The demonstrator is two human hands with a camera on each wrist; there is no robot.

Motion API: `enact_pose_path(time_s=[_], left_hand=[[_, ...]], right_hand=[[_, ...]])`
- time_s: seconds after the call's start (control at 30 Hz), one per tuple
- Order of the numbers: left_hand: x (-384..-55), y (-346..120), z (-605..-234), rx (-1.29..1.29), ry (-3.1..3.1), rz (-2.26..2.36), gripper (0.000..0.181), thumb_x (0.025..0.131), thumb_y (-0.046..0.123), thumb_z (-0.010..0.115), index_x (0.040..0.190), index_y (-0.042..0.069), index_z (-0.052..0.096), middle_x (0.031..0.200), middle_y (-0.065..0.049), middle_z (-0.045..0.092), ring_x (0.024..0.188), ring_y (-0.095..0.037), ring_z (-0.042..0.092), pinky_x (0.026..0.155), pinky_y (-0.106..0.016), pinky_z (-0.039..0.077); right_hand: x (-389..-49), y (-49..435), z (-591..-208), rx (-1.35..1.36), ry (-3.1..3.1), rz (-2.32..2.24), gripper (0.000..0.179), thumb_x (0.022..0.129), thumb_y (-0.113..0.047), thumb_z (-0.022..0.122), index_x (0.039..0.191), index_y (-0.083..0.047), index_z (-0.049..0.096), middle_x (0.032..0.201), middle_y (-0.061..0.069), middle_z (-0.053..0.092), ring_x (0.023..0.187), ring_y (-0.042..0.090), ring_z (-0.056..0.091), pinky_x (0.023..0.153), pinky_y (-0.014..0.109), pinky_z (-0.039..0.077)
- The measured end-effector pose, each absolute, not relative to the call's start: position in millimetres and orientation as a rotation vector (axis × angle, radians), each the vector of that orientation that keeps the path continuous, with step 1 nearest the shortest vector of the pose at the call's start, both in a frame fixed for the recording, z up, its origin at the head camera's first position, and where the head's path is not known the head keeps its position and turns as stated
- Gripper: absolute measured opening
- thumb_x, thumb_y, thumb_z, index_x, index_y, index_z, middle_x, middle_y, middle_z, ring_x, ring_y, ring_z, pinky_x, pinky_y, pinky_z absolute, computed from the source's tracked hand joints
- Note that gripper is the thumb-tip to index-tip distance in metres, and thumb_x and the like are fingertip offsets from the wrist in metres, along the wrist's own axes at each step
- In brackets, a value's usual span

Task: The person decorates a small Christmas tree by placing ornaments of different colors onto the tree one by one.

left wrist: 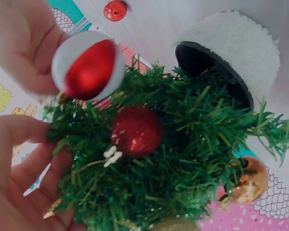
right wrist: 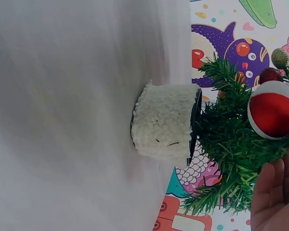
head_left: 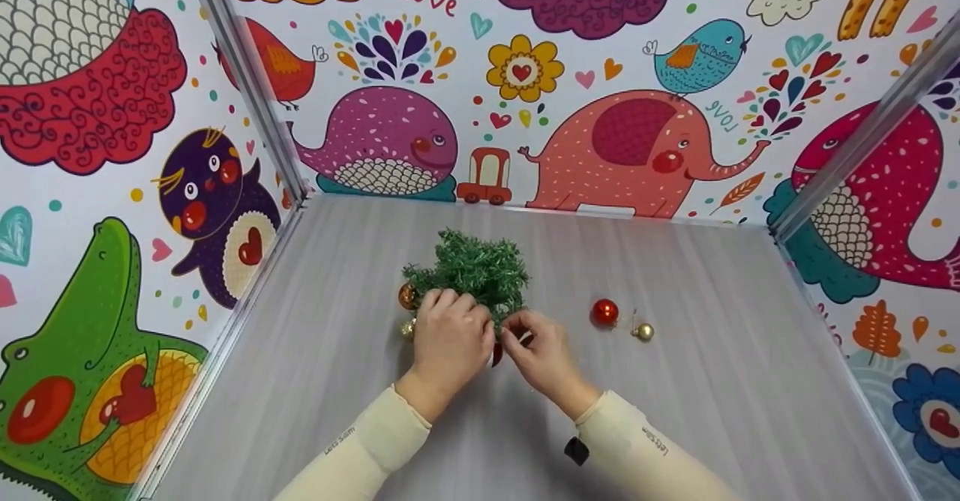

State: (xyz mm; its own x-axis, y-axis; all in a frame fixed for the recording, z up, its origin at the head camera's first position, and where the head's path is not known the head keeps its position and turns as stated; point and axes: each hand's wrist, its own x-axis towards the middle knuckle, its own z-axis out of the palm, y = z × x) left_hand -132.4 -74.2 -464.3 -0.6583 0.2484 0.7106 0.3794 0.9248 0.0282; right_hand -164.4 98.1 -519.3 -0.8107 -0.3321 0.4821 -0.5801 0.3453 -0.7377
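Observation:
A small artificial Christmas tree [head_left: 484,265] stands on the table in a white fuzzy pot [right wrist: 164,125]. My left hand [head_left: 454,336] is at the tree's near side, thumb and fingers pinching a green branch near the top. The right hand [head_left: 546,355] is close beside it, thumb and forefinger pinched together at the top of a red and white ball ornament [left wrist: 89,67]. That ball hangs against the branches; its tie is mostly hidden by fingers. A dark red glitter ball [left wrist: 137,131] and a shiny copper-gold ball [left wrist: 250,180] hang on the tree.
On the table to the right lie a shiny red ball [head_left: 604,312] and a small gold ball [head_left: 643,331]. Another gold ornament [head_left: 408,328] shows at the tree's left side. Walls printed with cartoon animals [head_left: 615,156] enclose the table's back and sides.

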Motion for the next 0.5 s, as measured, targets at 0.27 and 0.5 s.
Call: enact_pose_path(time_s=[0.27,0.5], left_hand=[[-131.5,-77.5,-461.0,-0.519,-2.372,-0.207,0.014,0.075,0.024,0.080,0.069,0.016,0.070,0.075,0.000,0.065,0.076,-0.026,0.059,0.084,-0.044,0.047],[-129.1,-77.9,-460.5,-0.533,-2.381,-0.176,0.015,0.076,0.027,0.079,0.072,0.015,0.071,0.077,-0.001,0.066,0.078,-0.026,0.061,0.086,-0.043,0.047]], right_hand=[[-163.3,102.4,-521.9,0.881,-2.429,1.357,0.010,0.092,-0.008,0.067,0.090,-0.018,0.068,0.084,-0.009,0.064,0.073,0.008,0.062,0.061,0.028,0.055],[-163.1,103.2,-521.8,0.896,-2.405,1.334,0.008,0.092,-0.010,0.068,0.090,-0.017,0.067,0.085,-0.009,0.063,0.073,0.008,0.062,0.061,0.036,0.057]])
